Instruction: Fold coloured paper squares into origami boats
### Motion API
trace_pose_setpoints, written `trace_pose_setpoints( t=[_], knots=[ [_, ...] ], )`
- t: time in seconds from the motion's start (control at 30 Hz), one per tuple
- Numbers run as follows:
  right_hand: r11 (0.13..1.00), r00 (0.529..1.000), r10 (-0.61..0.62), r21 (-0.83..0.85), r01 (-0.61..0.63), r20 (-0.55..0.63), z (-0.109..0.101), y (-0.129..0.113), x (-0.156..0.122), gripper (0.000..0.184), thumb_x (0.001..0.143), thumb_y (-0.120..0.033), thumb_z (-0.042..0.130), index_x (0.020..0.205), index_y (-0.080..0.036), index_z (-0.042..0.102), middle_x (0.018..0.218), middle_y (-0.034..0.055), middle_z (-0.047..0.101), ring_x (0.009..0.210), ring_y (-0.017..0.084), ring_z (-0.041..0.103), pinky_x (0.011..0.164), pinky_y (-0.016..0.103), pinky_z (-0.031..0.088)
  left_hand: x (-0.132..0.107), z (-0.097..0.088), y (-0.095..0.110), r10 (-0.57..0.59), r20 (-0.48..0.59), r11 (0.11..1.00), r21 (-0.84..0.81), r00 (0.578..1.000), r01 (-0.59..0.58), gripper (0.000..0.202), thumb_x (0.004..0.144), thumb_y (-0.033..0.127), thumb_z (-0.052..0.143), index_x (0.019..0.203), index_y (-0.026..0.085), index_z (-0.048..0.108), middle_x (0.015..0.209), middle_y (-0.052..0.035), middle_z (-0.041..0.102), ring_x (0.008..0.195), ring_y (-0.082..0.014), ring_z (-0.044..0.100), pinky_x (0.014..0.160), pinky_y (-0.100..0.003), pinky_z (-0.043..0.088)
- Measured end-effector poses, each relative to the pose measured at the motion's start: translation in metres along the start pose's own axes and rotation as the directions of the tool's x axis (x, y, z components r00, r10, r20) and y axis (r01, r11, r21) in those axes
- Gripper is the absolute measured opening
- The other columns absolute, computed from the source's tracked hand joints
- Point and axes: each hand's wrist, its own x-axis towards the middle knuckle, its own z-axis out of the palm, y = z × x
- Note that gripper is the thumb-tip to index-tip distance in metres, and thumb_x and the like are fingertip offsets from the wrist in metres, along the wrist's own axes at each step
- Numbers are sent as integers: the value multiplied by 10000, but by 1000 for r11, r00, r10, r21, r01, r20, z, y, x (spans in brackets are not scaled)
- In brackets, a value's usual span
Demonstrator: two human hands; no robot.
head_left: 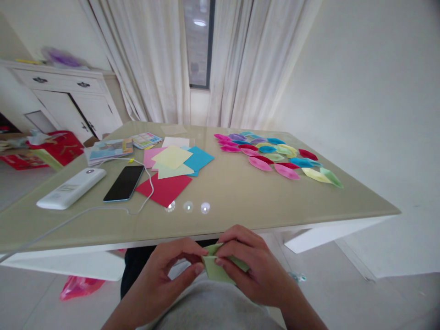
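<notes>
A partly folded light green sheet of paper (220, 271) is held above my lap, just off the table's front edge. My left hand (172, 270) pinches its left corner between thumb and forefinger. Around its right side my right hand (252, 263) is closed, with the thumb and fingers pressing on a fold. Flat square sheets lie on the table: a red sheet (167, 190), a blue sheet (200, 159) and several paler ones. Folded paper petals in many colours, such as a pink petal (286, 171), are spread at the right.
On the table's left lie a black phone (124, 183), a white power bank (71, 188), a white cable (103, 208) and booklets (109, 150). The glass-topped table (233, 201) has its front edge near my hands. A pink plastic bag (80, 286) is on the floor.
</notes>
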Motion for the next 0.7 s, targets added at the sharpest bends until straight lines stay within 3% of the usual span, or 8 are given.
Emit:
trace_pose_setpoints(
  t=[0.2, 0.33, 0.7],
  knots=[
    [1000, 1000, -9, 3, 9, -1, 2, 1, 1, 89, 995, -171, 700, 1044, -231, 744, 1105, 53, 713, 1007, 176, 684, 888, 293, 531, 10, 1, 15, -3, 30, 997, 82, 1000, 0, 115, 1016, 229, 675, 1086, 289, 744, 956, 14, 791, 867, -135, 758, 820, -195, 601],
    [998, 998, -50, -35, 49, -25, 2, 2, 2, 111, 990, -151, 699, 1051, -231, 746, 1098, 50, 723, 998, 176, 681, 886, 296, 523, 18, 1, 28, 45, 18, 983, 175, 999, -47, 127, 988, 188, 686, 1045, 280, 752, 896, 33, 788, 783, -111, 744, 753, -158, 573],
    [997, 996, -70, -48, 68, -47, 2, 2, 2, 109, 991, -154, 703, 1047, -235, 750, 1069, 41, 731, 963, 170, 681, 852, 294, 524, 18, 3, 26, 58, -8, 984, 171, 998, -56, 101, 988, 191, 676, 999, 254, 755, 857, 24, 780, 749, -121, 739, 725, -167, 573]
  ],
)
